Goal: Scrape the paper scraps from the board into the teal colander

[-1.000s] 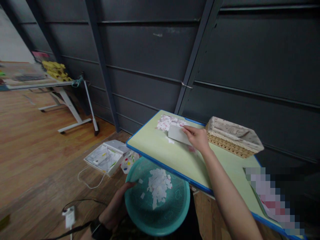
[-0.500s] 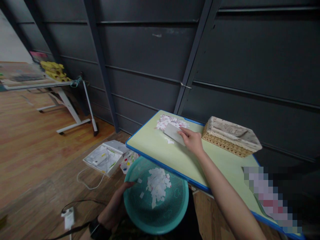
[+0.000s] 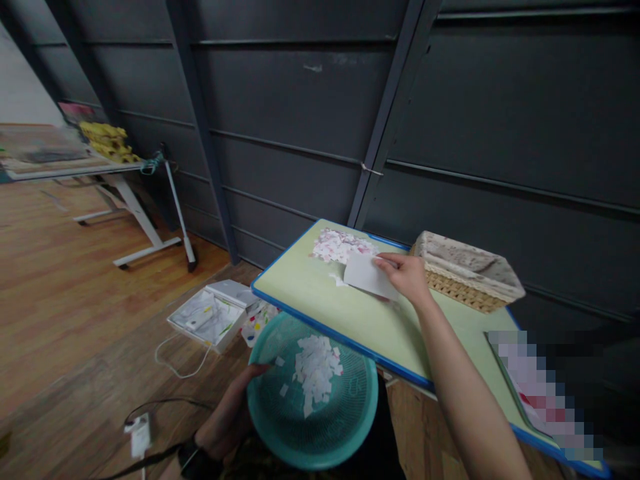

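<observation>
My left hand [image 3: 234, 403] grips the rim of a turquoise plastic colander [image 3: 353, 413] at its left side, the thumb over the edge. Inside lies a heap of torn white paper scraps [image 3: 316, 370], with a few single pieces apart from it. Above the pale green tabletop [image 3: 295, 287], my right hand [image 3: 407, 275] pinches a white sheet of stiff-looking paper [image 3: 367, 275] by its upper edge. Beyond the sheet, more white and pinkish paper scraps [image 3: 339, 244] are piled on the table. A few lie just left of the sheet; it hides what is under it.
A lined wicker basket [image 3: 460, 290] stands at the table's back right. A pixelated flat item [image 3: 537, 393] lies at the right end. On the floor at left are an open white box [image 3: 215, 320], a cable and a white power strip [image 3: 140, 437]. A dark panelled wall rises behind.
My right hand has moved to the right with the white sheet, whose face now shows more. My left hand and the colander have stayed in place.
</observation>
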Motion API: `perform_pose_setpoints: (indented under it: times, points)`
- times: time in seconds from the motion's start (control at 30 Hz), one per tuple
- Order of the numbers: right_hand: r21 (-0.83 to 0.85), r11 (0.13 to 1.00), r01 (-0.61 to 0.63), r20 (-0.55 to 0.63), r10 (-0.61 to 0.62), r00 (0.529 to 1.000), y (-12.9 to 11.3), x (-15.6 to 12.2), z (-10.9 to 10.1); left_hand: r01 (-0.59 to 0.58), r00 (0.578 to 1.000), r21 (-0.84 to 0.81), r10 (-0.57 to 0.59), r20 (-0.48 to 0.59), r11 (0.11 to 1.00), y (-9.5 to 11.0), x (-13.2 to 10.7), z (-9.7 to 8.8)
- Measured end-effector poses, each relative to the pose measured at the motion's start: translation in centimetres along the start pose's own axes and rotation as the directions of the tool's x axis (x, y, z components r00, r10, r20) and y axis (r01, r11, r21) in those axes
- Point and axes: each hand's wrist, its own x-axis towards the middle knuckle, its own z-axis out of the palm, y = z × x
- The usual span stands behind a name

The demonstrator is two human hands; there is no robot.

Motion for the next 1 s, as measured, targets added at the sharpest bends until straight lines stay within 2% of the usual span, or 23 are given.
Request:
perform_pose_setpoints:
  times: [0.17,0.37,0.57,0.77,1.0]
  points:
    - [0.064,0.998,-0.014,0.088,0.009,0.996,-0.12,0.18,-0.28,0.060,0.997,0.031,-0.058,-0.051,0.998,0.15,0.15,0.09]
    - [0.089,0.994,-0.067,-0.031,0.070,0.997,-0.18,0.35,0.25,0.065,0.996,0.020,-0.064,-0.055,0.998,0.18,-0.21,0.20]
    - [0.034,0.998,-0.051,0.003,0.051,0.999,-0.09,0.21,0.62,0.073,0.993,0.018,-0.072,-0.091,0.997,0.49,-0.36,0.65]
    - [0.033,0.999,-0.016,0.014,0.015,1.000,-0.14,0.21,0.24,0.059,0.995,0.057,-0.054,-0.088,0.997,0.39,-0.33,0.60]
    - [0.001,1.000,0.001,0.041,-0.001,0.999,-0.48,0.13,0.43,0.062,0.998,0.024,-0.061,-0.020,0.998,0.10,0.27,-0.10]
